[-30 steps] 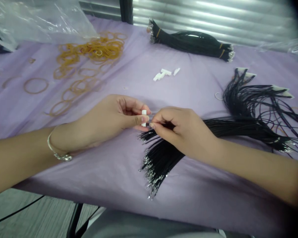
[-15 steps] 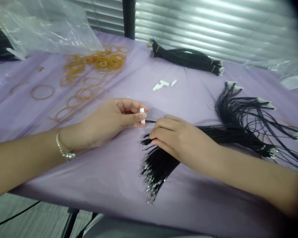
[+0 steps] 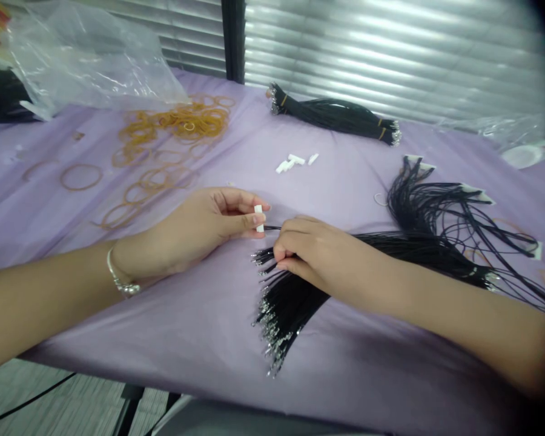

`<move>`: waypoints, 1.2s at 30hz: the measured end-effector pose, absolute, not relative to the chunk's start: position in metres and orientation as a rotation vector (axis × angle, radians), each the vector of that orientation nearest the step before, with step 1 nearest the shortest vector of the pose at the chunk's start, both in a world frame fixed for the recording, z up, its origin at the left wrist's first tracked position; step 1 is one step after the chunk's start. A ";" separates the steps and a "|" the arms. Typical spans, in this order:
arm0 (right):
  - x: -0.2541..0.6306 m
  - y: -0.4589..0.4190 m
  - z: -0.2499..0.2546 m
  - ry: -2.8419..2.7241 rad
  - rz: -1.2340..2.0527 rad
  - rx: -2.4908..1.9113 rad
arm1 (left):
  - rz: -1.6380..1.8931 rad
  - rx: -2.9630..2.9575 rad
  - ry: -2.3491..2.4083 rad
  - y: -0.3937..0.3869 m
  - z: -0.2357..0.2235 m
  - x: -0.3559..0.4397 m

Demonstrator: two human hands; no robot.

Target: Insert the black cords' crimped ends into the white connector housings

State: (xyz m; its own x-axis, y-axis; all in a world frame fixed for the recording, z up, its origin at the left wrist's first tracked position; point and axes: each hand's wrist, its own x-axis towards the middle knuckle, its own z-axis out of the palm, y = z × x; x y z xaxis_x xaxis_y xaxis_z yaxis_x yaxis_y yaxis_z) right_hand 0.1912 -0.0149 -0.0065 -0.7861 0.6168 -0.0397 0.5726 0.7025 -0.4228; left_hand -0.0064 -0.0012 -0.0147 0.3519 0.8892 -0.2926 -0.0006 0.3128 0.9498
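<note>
Drawn back to the right from the connector [image 3: 259,224] since the first frame, the right hand [image 3: 320,248] is now placed over the wires [image 3: 300,293], near their loose ends. Near the centre of the frame, the connector is held upright between the thumb and fingers of the left hand [image 3: 197,224], with thin leads [image 3: 272,228] run from its lower part towards the right hand. The left wrist, ringed by a bracelet [image 3: 120,278], is kept nearly straight, the forearm entering from the left edge. The right hand is turned palm down with its fingers curled; the two hands are held apart. Whether anything is pinched by the right fingertips cannot be told. Part of the wires is covered by the right hand and forearm, and that forearm is lost in the dark right edge. Some rubber bands [image 3: 181,124] at upper left are partly covered by a bag [image 3: 91,63]. White pieces [image 3: 290,162] are seen above centre, below a tied bundle [image 3: 336,118]; their details are too blurred to be made out.
</note>
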 end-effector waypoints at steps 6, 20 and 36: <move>0.194 -0.022 0.000 -2.810 0.603 -1.036 | 0.775 1.062 1.038 -0.001 -0.016 -0.007; 0.197 -0.007 0.006 -2.027 1.508 -1.144 | 0.755 1.062 1.006 0.001 -0.022 -0.009; 0.196 -0.002 0.002 -1.991 1.433 -1.344 | 0.730 1.174 0.987 -0.004 -0.015 -0.009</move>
